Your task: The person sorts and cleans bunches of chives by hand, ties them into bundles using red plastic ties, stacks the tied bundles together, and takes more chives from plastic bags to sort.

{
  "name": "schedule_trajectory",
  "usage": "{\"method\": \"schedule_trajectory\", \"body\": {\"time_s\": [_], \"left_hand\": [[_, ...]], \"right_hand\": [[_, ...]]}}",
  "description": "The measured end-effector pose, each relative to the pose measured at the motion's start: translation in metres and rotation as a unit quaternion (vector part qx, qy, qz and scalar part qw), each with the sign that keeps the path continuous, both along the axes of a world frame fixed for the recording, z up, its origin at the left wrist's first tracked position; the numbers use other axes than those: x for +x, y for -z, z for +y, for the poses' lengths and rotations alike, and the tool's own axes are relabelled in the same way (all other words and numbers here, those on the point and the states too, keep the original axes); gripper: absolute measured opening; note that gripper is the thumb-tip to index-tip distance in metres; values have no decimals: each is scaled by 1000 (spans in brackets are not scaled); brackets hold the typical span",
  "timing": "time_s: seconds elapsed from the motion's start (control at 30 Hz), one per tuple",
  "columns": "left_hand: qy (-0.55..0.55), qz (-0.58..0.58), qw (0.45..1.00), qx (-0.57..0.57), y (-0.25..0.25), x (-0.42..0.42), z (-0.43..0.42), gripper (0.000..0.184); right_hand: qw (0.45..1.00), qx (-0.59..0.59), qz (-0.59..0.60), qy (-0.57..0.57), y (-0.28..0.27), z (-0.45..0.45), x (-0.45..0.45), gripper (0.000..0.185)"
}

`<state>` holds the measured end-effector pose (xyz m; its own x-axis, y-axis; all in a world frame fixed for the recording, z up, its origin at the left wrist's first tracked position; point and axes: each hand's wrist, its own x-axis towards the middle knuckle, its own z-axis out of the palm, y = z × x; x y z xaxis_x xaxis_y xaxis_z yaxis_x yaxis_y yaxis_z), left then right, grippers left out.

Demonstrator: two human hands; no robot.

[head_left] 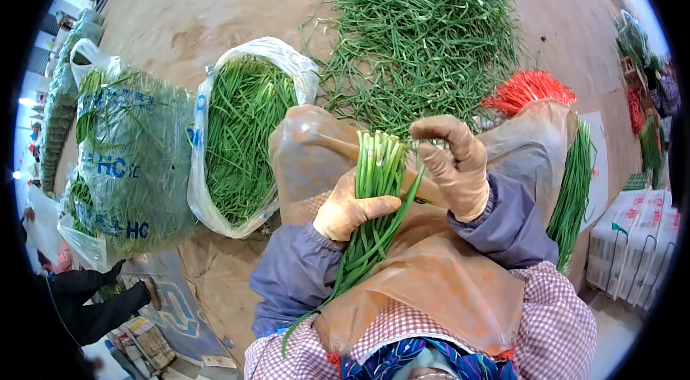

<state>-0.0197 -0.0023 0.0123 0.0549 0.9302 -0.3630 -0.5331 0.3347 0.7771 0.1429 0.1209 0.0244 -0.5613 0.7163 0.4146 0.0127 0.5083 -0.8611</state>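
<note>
My left hand (352, 211), in a tan glove, is wrapped round a bunch of green stalks (374, 172) whose pale cut ends point away from me. The long leaves hang down over the translucent brown apron (438, 251). My right hand (454, 168), gloved too, is raised just right of the pale ends, its fingers curled with thumb and forefinger near each other. Whether something thin is between those fingertips is too small to tell. A bundle of red ties (530, 91) lies by my right knee.
Loose green stalks (424, 35) form a large heap on the floor ahead. At left stand an open bag of greens (248, 136) and a full printed bag (136, 164). More stalks (573, 200) and white packages (636, 243) are at right. A person's dark-clothed legs (97, 301) show lower left.
</note>
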Motion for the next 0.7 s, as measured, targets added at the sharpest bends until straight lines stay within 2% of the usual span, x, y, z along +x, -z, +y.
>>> {"method": "schedule_trajectory", "body": {"time_s": [0.03, 0.17, 0.2, 0.23, 0.37, 0.47, 0.53, 0.6, 0.63, 0.67, 0.7], "left_hand": [[8, 19, 1000, -1, 1, 0, 0, 53], [21, 43, 999, 10, 11, 2, 1, 49], [19, 43, 999, 11, 14, 2, 0, 49], [-8, -28, 999, -19, 12, 4, -3, 48], [-59, -139, 989, 1, -4, 5, -8, 50], [-8, -91, 996, -15, 14, -3, -12, 52], [-23, -30, 999, 10, 18, 1, -9, 55], [-30, 24, 998, 42, 11, 5, -6, 57], [-41, 41, 998, 11, 9, 9, -5, 61], [-49, 16, 999, 9, 8, 9, -5, 60], [-55, -7, 998, 7, 6, 9, -6, 60]], "right_hand": [[994, 108, 20, 10, -6, 2, -5, 31], [967, 234, -97, -12, -16, -2, -16, 39], [970, 218, -103, -9, -11, -3, -16, 39], [973, 202, -110, -7, -8, -4, -15, 38], [976, 179, -120, -28, 2, -6, -11, 34], [984, 130, -120, -29, 4, -11, -13, 31], [985, 119, -122, -21, 2, -13, -17, 29], [992, 46, -117, -19, 8, -16, -19, 26], [993, 7, -114, -22, 12, -16, -19, 24], [993, -33, -111, -26, 14, -17, -20, 23], [986, -152, -54, -38, 13, -19, -21, 19]]}}
